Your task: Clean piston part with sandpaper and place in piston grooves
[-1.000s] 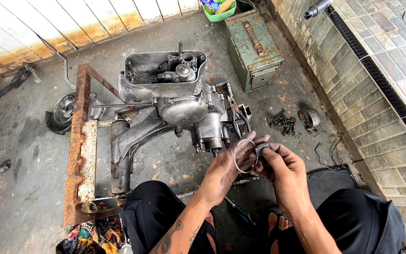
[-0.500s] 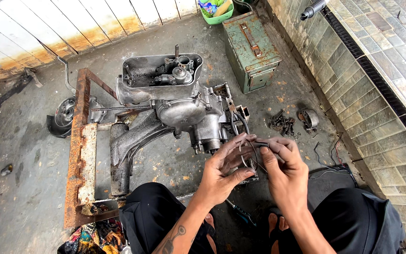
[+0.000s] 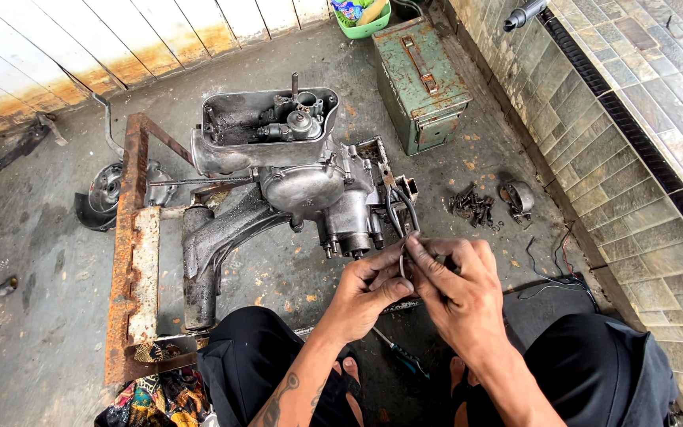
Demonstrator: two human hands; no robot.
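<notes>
Behind the hands, engine [image 3: 294, 186], green metal box [image 3: 422, 83], loose bolts [image 3: 472, 207]

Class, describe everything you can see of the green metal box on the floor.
The green metal box is oblong with a flat lid that looks shut, a rusty handle lying along the lid and a latch on its near end. Its paint is worn and rust-spotted. It stands on the concrete floor near the tiled wall, beyond the engine; neither hand touches it.
</notes>
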